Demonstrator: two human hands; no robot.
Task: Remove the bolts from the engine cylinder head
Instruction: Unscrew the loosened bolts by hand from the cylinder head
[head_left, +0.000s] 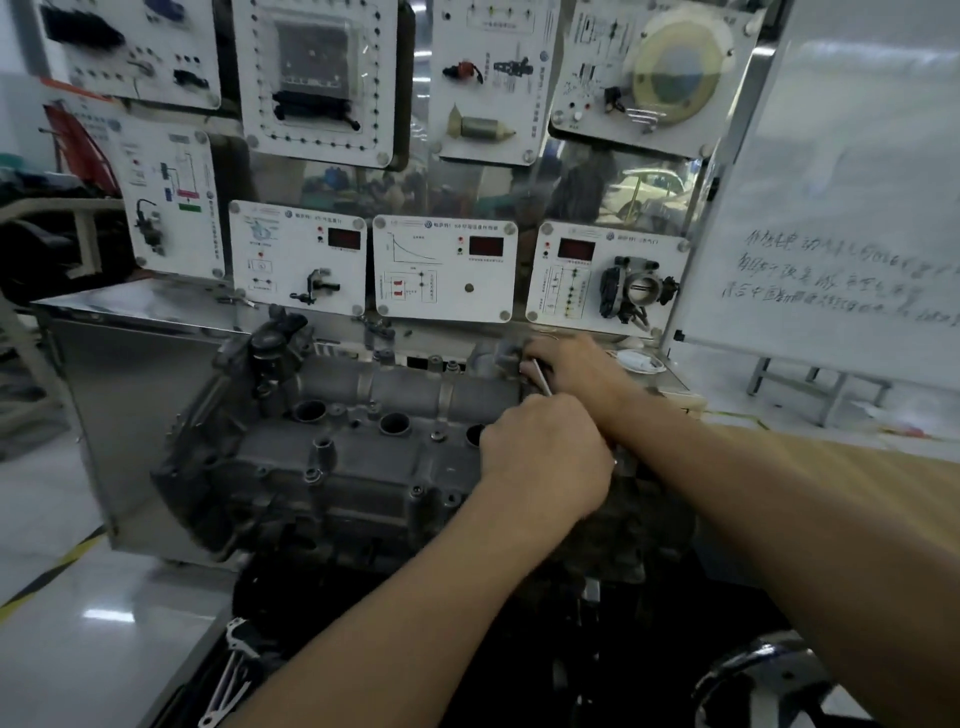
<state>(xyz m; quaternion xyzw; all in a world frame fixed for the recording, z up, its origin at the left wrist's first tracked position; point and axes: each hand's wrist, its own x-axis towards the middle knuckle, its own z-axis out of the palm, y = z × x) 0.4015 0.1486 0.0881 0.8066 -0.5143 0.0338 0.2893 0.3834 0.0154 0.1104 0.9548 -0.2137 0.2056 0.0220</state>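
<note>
"Grey cast metal, that cylinder head (363, 441). Where on it is the person working?"

"At its right end. Both hands meet there, over the far corner. The left hand (545, 452) sits on the head's near right part, fingers curled into a fist around the lower end of a thin silver rod (541, 382). The right hand (576, 366) lies just beyond it, at the head's back right corner, fingers curled over the rod's upper end."

"So which step is it?"

"Most likely loosening a bolt at that corner, with the rod acting as the wrench. The bolt itself is hidden under the hands, so whether it is out of its thread cannot be told."

"And the rest of the bolts?"

"Small bolts (312, 473) sit seated along the head's front edge, left of the hands, so the job looks early on. Three round holes (395, 423) run along the head's middle."

"What does the next move need?"

"Probably a steady turn with the tool kept square in the bolt, one hand bracing while the other swings. Once free, the bolt wants lifting clear, not dropping into one of those holes."
</note>
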